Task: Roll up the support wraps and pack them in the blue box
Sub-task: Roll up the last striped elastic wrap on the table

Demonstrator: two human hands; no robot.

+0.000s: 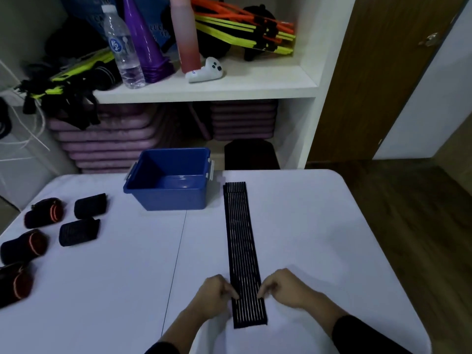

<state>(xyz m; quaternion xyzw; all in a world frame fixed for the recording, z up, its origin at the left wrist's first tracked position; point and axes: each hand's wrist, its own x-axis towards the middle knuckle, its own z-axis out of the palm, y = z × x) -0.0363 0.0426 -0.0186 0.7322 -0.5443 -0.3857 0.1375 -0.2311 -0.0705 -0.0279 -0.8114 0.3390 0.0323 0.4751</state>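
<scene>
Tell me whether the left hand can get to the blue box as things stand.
Probably yes. Only bare table lies between the left hand and the open box; the flat wrap runs to the box's right. The hand pinches the wrap's near end, so it must let go first.

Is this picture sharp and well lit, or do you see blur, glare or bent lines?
Head view: the light is dim and bluish; the edge of the table bows from the wide lens; a small glare spot lies inside the blue box; the left hand and right hand look slightly soft, while the stripes of the flat wrap are clear.
</scene>
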